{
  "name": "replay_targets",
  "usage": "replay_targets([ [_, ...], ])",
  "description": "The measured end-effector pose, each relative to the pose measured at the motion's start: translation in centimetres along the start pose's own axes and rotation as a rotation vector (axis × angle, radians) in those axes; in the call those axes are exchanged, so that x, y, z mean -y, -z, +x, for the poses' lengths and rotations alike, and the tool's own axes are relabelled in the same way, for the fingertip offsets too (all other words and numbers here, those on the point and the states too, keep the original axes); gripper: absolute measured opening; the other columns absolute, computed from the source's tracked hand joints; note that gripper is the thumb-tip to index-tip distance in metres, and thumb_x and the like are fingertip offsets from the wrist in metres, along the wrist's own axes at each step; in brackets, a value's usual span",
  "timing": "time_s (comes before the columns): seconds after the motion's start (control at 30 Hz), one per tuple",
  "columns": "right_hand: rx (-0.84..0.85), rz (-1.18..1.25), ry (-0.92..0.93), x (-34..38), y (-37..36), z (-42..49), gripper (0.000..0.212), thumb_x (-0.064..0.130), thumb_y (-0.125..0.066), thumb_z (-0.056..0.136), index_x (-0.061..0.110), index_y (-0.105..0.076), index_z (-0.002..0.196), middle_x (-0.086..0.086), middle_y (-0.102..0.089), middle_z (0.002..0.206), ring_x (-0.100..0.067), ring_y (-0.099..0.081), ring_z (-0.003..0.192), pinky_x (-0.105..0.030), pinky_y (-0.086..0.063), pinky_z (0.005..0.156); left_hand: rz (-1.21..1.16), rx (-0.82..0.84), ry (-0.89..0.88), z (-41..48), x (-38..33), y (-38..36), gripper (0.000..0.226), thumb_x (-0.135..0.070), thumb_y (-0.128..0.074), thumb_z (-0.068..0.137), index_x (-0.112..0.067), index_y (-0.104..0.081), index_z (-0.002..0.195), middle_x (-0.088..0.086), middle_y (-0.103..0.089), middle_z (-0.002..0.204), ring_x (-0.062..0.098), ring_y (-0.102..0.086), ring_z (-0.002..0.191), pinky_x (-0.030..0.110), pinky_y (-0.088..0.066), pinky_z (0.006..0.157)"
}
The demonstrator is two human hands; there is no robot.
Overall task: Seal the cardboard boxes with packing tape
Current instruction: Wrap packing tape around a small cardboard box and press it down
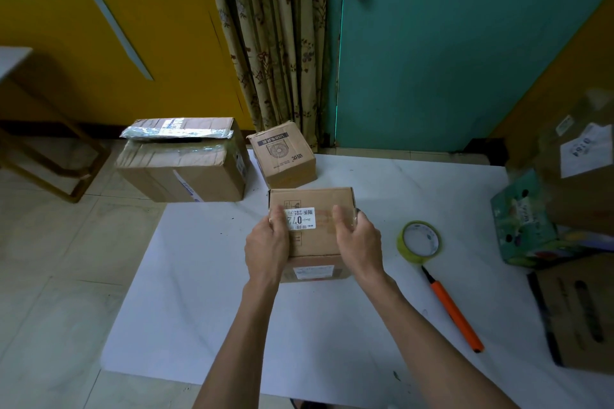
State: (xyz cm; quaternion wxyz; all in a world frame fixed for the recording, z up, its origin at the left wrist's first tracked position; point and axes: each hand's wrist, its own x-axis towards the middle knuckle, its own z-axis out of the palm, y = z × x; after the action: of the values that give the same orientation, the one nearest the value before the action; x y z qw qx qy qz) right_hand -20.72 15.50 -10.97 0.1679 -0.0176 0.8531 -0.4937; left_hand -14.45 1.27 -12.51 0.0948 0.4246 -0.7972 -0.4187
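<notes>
Small cardboard box (312, 242) sits mid-table on the white table (199, 276), label up, between both hands. Left hand (265, 247) grips its left edge, fingers curled onto the top beside the white label (300, 218). Right hand (360, 242), slightly blurred, clasps the right edge, thumb on top. Yellow-green tape roll (419, 242) lies flat near the right hand, apart from it. Orange cutter (453, 312) lies just below the roll. Second small box (282, 156) stands just behind the held one.

Small box (282, 156) reads "USB" (upside down); label (300, 218) "0".
</notes>
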Motion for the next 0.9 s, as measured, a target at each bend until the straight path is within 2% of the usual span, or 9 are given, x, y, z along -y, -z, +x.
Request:
replay_targets([
  [0.1, 0.035, 0.024, -0.036, -0.1, -0.1, 0.0, 0.039, 0.055, -0.057, 0.093, 0.017, -0.060, 0.104, 0.005, -0.065, 0.095, -0.012, -0.063, 0.084, -0.013, -0.044, 0.055, 0.083, 0.064, 0.052, -0.3, -0.1, 0.1, 0.061, -0.080, -0.043, 0.088, -0.031, -0.058, 0.122, -0.006, -0.061, 0.100, 0.023, -0.062, 0.096, 0.036, -0.047, 0.080],
  [0.2, -0.087, -0.035, 0.034, -0.3, -0.3, -0.2, 0.040, 0.040, -0.041, 0.104, 0.015, -0.055, 0.075, 0.004, -0.059, 0.069, -0.013, -0.060, 0.066, -0.019, -0.038, 0.049, 0.059, 0.035, 0.055, -0.4, 0.2, 0.0, 0.064, -0.080, -0.035, 0.091, -0.033, -0.059, 0.126, -0.003, -0.068, 0.105, 0.025, -0.064, 0.101, 0.041, -0.051, 0.086],
  [0.37, -0.198, -0.002, 0.058, 0.1, -0.6, -0.6, 0.050, 0.026, -0.036, 0.106, 0.020, -0.035, 0.056, 0.006, -0.043, 0.051, -0.009, -0.040, 0.047, -0.024, -0.030, 0.047, 0.002, -0.034, 0.031, -0.1, 0.3, -0.2, 0.061, -0.063, -0.022, 0.103, -0.025, -0.069, 0.112, 0.001, -0.071, 0.098, 0.022, -0.065, 0.093, 0.046, -0.057, 0.087],
  [0.47, -0.153, 0.313, -0.085, -0.3, -0.1, -0.9, 0.053, 0.032, -0.039, 0.105, 0.017, -0.038, 0.054, 0.006, -0.043, 0.049, -0.007, -0.039, 0.048, -0.026, -0.032, 0.050, -0.046, -0.051, 0.032, 0.2, 0.7, 0.4, 0.058, -0.056, -0.025, 0.106, -0.024, -0.073, 0.104, -0.001, -0.071, 0.093, 0.020, -0.066, 0.090, 0.037, -0.056, 0.082],
  [0.53, -0.092, 0.391, -0.077, -0.8, 0.5, -1.5, 0.050, 0.035, -0.045, 0.104, 0.012, -0.060, 0.062, 0.002, -0.062, 0.059, -0.003, -0.054, 0.058, -0.022, -0.042, 0.057, -0.120, -0.005, 0.057, 0.7, 1.5, 1.1, 0.054, -0.057, -0.028, 0.106, -0.026, -0.073, 0.099, -0.003, -0.072, 0.094, 0.018, -0.066, 0.092, 0.036, -0.055, 0.081],
  [0.6, -0.098, 0.403, -0.012, -1.1, 1.1, -2.0, 0.025, 0.028, -0.056, 0.100, 0.023, -0.078, 0.091, 0.011, -0.075, 0.087, 0.003, -0.066, 0.082, -0.018, -0.051, 0.073, -0.233, 0.069, 0.082, 0.8, 1.8, 1.3, 0.053, -0.056, -0.031, 0.105, -0.026, -0.073, 0.096, -0.002, -0.073, 0.094, 0.017, -0.067, 0.093, 0.034, -0.054, 0.078],
  [0.7, -0.150, 0.398, 0.139, -0.1, 2.1, -2.1, 0.022, 0.025, -0.064, 0.096, 0.026, -0.071, 0.116, 0.012, -0.066, 0.121, 0.000, -0.059, 0.113, -0.017, -0.047, 0.094, -0.474, 0.173, 0.165, 0.0, 1.2, 0.3, 0.049, -0.054, -0.033, 0.105, -0.026, -0.072, 0.100, 0.001, -0.075, 0.096, 0.018, -0.070, 0.094, 0.029, -0.054, 0.074],
  [0.8, -0.206, 0.192, 0.241, 1.0, 2.7, -1.6, 0.025, 0.030, -0.065, 0.094, 0.023, -0.072, 0.117, 0.012, -0.058, 0.122, -0.004, -0.050, 0.114, -0.004, -0.036, 0.089, -0.588, 0.238, 0.314, -0.6, 0.7, -1.5, 0.046, -0.056, -0.034, 0.104, -0.026, -0.069, 0.101, 0.006, -0.074, 0.103, 0.023, -0.071, 0.097, 0.040, -0.059, 0.087],
  [0.9, -0.128, 0.024, 0.249, 1.2, 1.8, -1.6, 0.032, 0.037, -0.064, 0.093, 0.022, -0.069, 0.121, 0.012, -0.054, 0.125, -0.003, -0.041, 0.115, -0.007, -0.033, 0.086, -0.672, 0.187, 0.476, -0.8, 1.4, -2.9, 0.042, -0.054, -0.046, 0.103, -0.020, -0.070, 0.095, 0.011, -0.073, 0.100, 0.028, -0.070, 0.096, 0.045, -0.057, 0.088],
])
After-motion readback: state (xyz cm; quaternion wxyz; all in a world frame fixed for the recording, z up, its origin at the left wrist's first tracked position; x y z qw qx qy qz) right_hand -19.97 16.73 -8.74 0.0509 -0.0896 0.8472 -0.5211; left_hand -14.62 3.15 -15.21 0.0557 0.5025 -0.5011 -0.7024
